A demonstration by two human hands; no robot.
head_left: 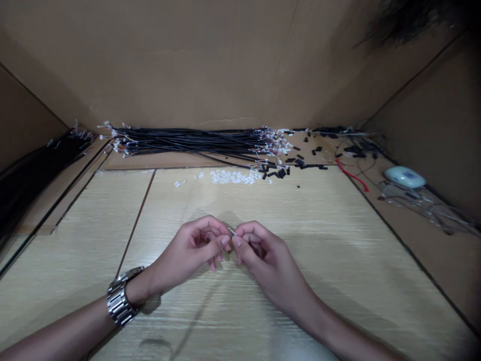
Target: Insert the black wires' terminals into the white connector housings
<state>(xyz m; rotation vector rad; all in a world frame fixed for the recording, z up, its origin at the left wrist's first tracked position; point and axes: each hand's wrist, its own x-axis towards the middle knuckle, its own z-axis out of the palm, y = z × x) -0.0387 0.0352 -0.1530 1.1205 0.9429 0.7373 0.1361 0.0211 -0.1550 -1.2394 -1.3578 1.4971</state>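
Above the middle of the table (pixel 319 291), my left hand (pixel 201 243) and my right hand (pixel 265 250) meet almost fingertip to fingertip. A thin, shiny metal piece (pixel 232 231) pokes out between the thumb and forefinger of my right hand. My left hand is closed in a pinch; what sits in it is too small to make out. Beyond the hands lies a loose scatter of small white plastic connector housings (pixel 236 176). Short black pieces (pixel 280 173) lie to the right of them.
Along the back cardboard wall (pixel 225 65) lies a bundle of black cables (pixel 188 141) with white-tipped wire ends. More black cables (pixel 33 170) hang at the left. A red strip (pixel 352 174), a pale blue rounded object (pixel 405 177) and clear plastic (pixel 417 203) lie on the right.
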